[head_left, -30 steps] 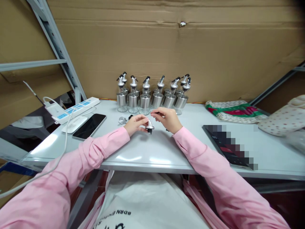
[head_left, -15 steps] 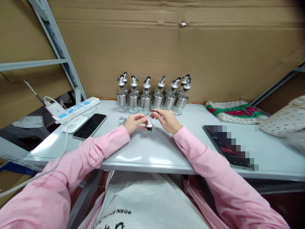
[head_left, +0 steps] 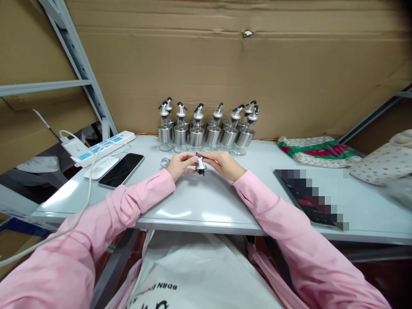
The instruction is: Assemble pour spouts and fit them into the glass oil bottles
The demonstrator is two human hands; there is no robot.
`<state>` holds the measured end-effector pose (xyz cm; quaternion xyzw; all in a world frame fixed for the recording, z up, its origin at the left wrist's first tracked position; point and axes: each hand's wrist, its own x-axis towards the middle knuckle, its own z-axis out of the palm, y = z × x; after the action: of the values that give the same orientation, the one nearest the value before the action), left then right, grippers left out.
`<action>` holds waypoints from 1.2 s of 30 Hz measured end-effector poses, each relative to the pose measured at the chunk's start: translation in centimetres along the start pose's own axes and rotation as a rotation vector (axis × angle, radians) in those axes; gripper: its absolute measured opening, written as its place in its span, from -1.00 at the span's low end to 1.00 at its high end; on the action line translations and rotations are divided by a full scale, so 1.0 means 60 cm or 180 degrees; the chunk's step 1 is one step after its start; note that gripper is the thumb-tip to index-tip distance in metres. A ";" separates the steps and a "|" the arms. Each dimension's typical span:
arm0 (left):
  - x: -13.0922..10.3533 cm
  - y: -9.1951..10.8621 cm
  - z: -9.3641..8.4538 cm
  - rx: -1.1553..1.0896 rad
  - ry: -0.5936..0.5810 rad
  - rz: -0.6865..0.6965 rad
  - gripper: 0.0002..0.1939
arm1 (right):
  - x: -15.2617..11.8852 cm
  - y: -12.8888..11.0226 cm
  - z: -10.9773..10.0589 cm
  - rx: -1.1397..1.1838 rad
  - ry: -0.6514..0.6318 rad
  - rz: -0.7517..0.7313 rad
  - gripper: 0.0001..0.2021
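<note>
A silver bottle pourer spout (head_left: 201, 165) with a black stopper at its base is pinched between the fingers of my left hand (head_left: 179, 165), just above the table. At its top lies a dark lever piece (head_left: 202, 156), which my right hand (head_left: 227, 165) grips between thumb and fingers; whether it is seated on the spout I cannot tell. Behind my hands stand several glass bottles with steel sleeves (head_left: 196, 137), each topped with a silver spout and black lever. A small clear or silvery curved piece (head_left: 165, 162) rests on the table beside my left hand.
Left of my hands lie a phone (head_left: 122, 170), a white charger pad (head_left: 101, 168) and a power strip (head_left: 106, 147) with a cable. To the right are a dark, partly blurred flat item (head_left: 302, 195) and patterned cloth (head_left: 318, 149). Cardboard (head_left: 206, 64) backs the table.
My right hand has moved left and brought the dark lever piece to the top of the spout. My left hand still holds the spout, nearly in place.
</note>
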<state>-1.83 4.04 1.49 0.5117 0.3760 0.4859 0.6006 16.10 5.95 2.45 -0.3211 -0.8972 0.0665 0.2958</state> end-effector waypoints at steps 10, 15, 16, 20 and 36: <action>0.000 -0.001 -0.001 -0.0066 0.0062 0.0019 -0.60 | 0.000 0.000 -0.001 0.0256 -0.0087 -0.0010 -0.68; 0.001 0.003 -0.001 -0.0069 0.0097 0.0043 -0.59 | 0.001 -0.011 -0.007 0.0432 -0.0067 0.0316 -0.73; 0.002 0.003 -0.001 -0.0070 0.0117 0.0071 -0.60 | 0.002 -0.014 -0.010 0.0527 -0.0055 0.0454 -0.75; 0.006 0.001 -0.004 -0.0064 0.0180 0.0157 -0.60 | 0.004 -0.022 -0.017 0.1163 0.0083 0.0897 -0.69; 0.000 0.004 0.001 -0.0017 0.0203 0.0131 -0.65 | 0.002 -0.026 -0.006 0.0527 0.0878 0.0563 -0.90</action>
<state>-1.82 4.06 1.75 0.5019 0.3831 0.5152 0.5795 15.41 4.77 3.29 -0.3793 -0.8079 0.1212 0.4345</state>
